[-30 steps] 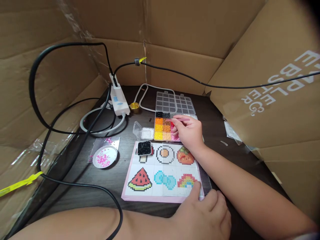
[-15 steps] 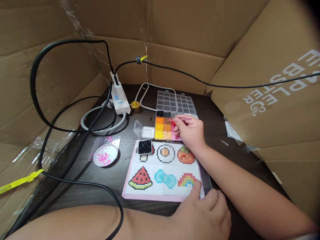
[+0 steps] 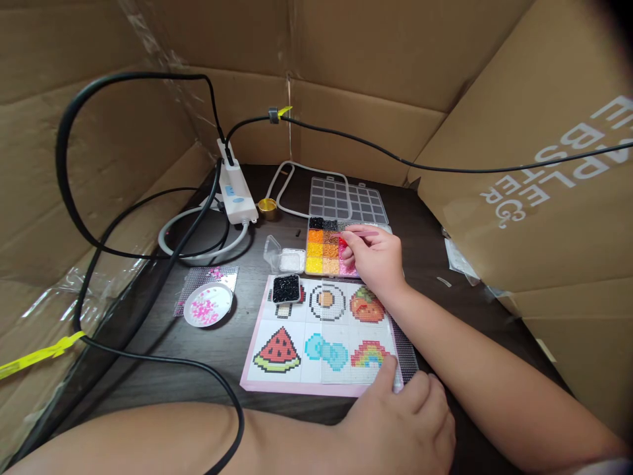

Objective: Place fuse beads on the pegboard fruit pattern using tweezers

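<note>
My right hand (image 3: 376,258) is closed on pink tweezers (image 3: 357,232), their tips over the red section of the open bead box (image 3: 326,252), which holds black, orange, yellow and pink beads. My left hand (image 3: 403,425) rests at the near right corner of the pattern sheet (image 3: 297,353), thumb on the clear pegboard (image 3: 346,359) laid over the rainbow picture; its fingers are loosely curled and hold nothing. The sheet shows a watermelon, a blue shape, an egg and a peach.
A small tray of black beads (image 3: 285,288) sits on the sheet's far left. A white dish of pink beads (image 3: 208,307) lies to the left. A small clear box (image 3: 287,259), a white power strip (image 3: 237,194), black cables (image 3: 148,303) and cardboard walls (image 3: 534,165) surround the dark table.
Little has changed. My right hand with the tweezers has shifted slightly within the bead box. My left hand has stayed on the pegboard corner.
</note>
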{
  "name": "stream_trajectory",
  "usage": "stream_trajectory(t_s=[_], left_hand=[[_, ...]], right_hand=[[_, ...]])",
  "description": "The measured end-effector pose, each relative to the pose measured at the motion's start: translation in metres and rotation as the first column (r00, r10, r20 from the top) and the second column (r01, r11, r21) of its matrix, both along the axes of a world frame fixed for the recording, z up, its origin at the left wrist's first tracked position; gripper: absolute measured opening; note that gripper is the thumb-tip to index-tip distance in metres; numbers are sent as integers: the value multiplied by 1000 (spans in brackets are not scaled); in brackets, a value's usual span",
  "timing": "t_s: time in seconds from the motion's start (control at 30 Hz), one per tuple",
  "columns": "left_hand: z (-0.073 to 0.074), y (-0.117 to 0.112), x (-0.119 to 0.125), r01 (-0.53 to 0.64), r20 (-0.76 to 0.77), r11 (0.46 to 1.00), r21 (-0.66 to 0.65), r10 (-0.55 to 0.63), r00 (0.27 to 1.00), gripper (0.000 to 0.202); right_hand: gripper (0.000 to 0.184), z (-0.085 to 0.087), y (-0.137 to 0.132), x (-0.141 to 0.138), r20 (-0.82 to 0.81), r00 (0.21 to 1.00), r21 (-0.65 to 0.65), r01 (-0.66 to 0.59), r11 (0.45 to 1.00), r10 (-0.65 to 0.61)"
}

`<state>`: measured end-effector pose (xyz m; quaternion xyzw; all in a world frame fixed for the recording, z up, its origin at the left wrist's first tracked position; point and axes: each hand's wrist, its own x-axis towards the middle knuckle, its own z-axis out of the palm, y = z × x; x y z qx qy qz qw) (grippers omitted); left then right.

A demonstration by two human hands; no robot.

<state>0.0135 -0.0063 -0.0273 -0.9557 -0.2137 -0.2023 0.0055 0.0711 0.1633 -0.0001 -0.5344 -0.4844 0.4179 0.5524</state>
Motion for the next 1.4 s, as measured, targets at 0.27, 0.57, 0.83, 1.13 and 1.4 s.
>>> stream_trajectory(t_s=[0.27,0.57,0.83,1.13,1.4], left_hand=[[0,0,-1,5,-23,1000,-4,-5,1000,42],[2,-1,-1,40,-70,999,-27,-42,997,47],[7,1,-2,59,-131,996,-69,-68,989,55],[16,0,-5,82,-191,985,-150,-110,975,73],[17,0,-5,67,-182,981,-183,-100,978,75]], right_hand=[[19,-1,0,0,-9,1000,2,-4,1000,4],[18,2,-1,0,-12,1000,0,19,1000,-19],[17,11,-10,10,7,998,99,55,994,-56],[25,33,-73,49,-25,999,9,41,999,-41],[26,6,-114,67,-2,999,-190,42,981,-43]])
